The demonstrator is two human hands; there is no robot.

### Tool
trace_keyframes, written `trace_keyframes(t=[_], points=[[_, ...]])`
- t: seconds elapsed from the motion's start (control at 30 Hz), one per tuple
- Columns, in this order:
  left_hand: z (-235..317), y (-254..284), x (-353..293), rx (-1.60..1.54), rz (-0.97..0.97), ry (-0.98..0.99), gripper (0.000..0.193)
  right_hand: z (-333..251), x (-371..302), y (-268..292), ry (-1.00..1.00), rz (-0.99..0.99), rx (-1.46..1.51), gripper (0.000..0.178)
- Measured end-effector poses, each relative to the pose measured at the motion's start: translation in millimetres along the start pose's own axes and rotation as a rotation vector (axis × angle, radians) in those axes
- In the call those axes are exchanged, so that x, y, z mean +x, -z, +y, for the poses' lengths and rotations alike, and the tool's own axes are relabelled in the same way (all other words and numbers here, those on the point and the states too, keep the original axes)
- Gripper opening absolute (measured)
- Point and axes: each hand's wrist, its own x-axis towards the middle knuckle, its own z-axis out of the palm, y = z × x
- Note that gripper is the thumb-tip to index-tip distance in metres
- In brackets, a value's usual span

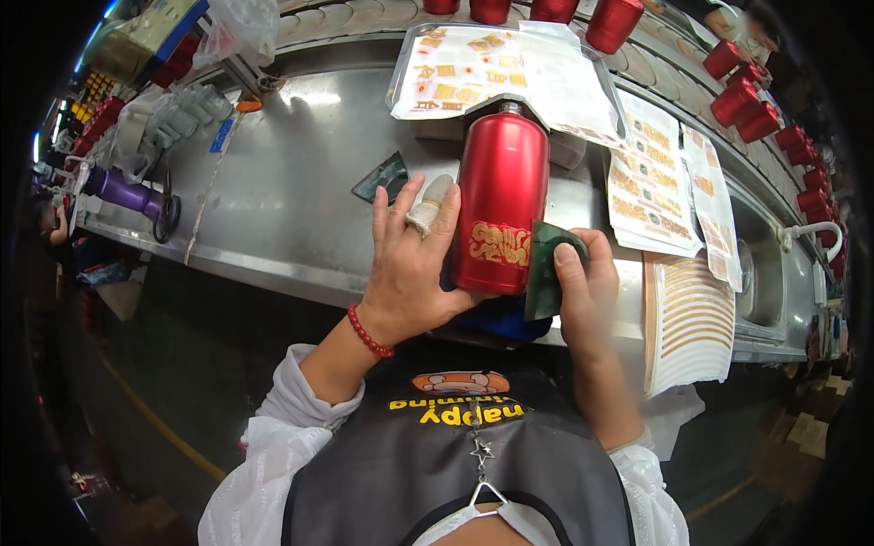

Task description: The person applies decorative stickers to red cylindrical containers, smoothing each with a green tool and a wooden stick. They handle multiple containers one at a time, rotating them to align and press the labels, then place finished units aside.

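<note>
A red metal bottle point(503, 182) lies in front of me, its neck pointing away, with a gold decal point(500, 243) low on its side. My left hand point(408, 250) steadies it from the left, thumb under the base and index finger along the side; the other fingers are spread. A pale wrap point(422, 217) covers one fingertip. My right hand point(587, 291) pinches a dark green flat scraper point(546, 273), whose edge touches the bottle beside the decal. Another dark green flat piece point(381, 177) lies on the metal table point(300, 182) to the left.
Behind the bottle a tray point(401, 64) bears sheets of gold decals point(464, 73). More decal sheets point(651, 173) and striped sheets point(692, 318) lie to the right, before a sink point(760, 282). Red bottles point(614, 23) stand along a conveyor point(674, 64). A purple tool point(127, 194) lies far left.
</note>
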Motion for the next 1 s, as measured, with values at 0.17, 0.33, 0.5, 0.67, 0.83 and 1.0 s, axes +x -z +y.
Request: trace_keyframes(t=[0.17,0.33,0.5,0.67,0.83,1.0], points=[[-0.5,5.6,1.7,0.071,-0.026,-0.026,0.113,-16.3,4.6,-7.7,0.065,-0.087,-0.163,0.018],[-7.7,7.8,2.5,-0.445,-0.127,0.129,0.107,-10.0,2.3,-2.6,0.024,-0.014,-0.002,0.018],[-2.1,-13.2,8.3,-0.823,-0.107,0.380,0.090,-0.3,1.4,3.4,-0.079,-0.007,0.109,0.023],[-8.2,-14.4,7.1,-0.862,-0.127,0.347,0.089,-6.1,2.3,-3.8,-0.035,-0.045,0.078,0.027],[-17.4,-2.4,-5.0,-0.766,-0.166,0.179,0.097,-39.1,15.1,-17.3,0.147,-0.137,-0.293,0.024],[-23.9,1.3,-16.9,-0.600,-0.218,0.050,0.098,-63.5,27.6,-44.6,0.383,-0.184,-0.665,0.015]])
